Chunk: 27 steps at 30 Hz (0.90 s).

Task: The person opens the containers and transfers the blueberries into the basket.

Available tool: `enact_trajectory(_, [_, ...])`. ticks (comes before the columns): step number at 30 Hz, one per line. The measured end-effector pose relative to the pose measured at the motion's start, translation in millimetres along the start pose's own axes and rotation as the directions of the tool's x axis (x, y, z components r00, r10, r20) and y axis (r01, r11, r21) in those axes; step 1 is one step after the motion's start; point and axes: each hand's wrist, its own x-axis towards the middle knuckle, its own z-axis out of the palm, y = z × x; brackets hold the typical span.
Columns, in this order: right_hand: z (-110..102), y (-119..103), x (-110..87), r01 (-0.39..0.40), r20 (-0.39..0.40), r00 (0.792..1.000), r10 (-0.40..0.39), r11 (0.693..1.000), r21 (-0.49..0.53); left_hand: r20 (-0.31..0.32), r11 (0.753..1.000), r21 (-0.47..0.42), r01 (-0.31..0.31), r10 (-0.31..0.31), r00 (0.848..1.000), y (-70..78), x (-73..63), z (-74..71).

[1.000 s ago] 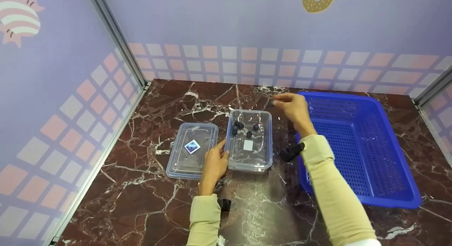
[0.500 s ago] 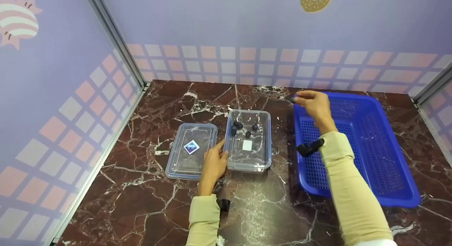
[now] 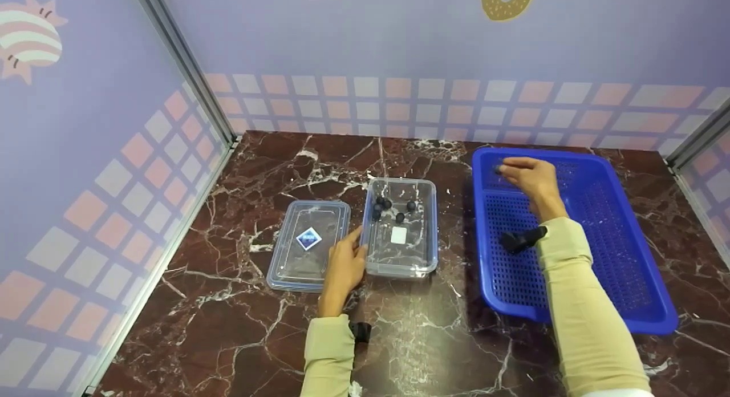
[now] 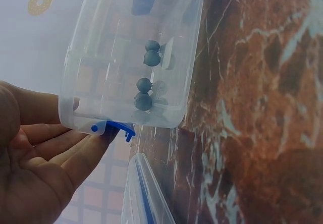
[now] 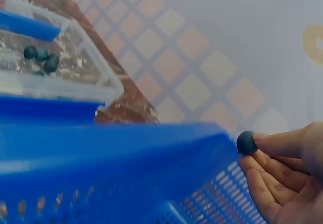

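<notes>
The left hand [image 3: 345, 263] grips the left side of a clear plastic container [image 3: 430, 231], its fingers by the blue latch [image 4: 121, 127]. Several dark blueberries [image 4: 144, 101] lie inside, most toward the left and back, near a white square [image 3: 398, 235]. Over the back left part of a blue plastic basket [image 3: 482, 260], the right hand [image 3: 533, 183] pinches one blueberry [image 5: 247, 143] between thumb and fingertips. In the right wrist view that berry shows beside the basket's rim.
A clear lid [image 3: 285, 266] with a blue diamond sticker [image 3: 308, 238] lies left of the container, on the dark red marbled table [image 3: 228, 328]. Patterned lilac panels [image 3: 365, 37] enclose the table at the back and sides.
My right hand has carried the blueberry rightward, from behind the container's right corner to over the basket. The left hand and the container have stayed put.
</notes>
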Motion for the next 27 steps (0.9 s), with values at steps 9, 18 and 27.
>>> enact_trajectory(9, [-12, 31, 5.9, -0.115, 0.042, 0.992, 0.116, 0.993, -0.024, -0.002, 1.000, -0.013, 0.003, -0.003, 1.000, 1.0, -1.2, 0.1])
enact_trajectory(18, [-25, 59, 7.2, -0.282, 0.159, 0.945, 0.286, 0.958, -0.047, -0.004, 1.000, 0.003, 0.006, -0.006, 1.000, 1.0, -2.2, -0.1])
enact_trajectory(27, [-25, 63, 9.2, -0.390, 0.169, 0.910, 0.379, 0.920, 0.042, -0.015, 1.000, 0.025, -0.007, 0.007, 1.000, -0.7, -0.9, -1.2])
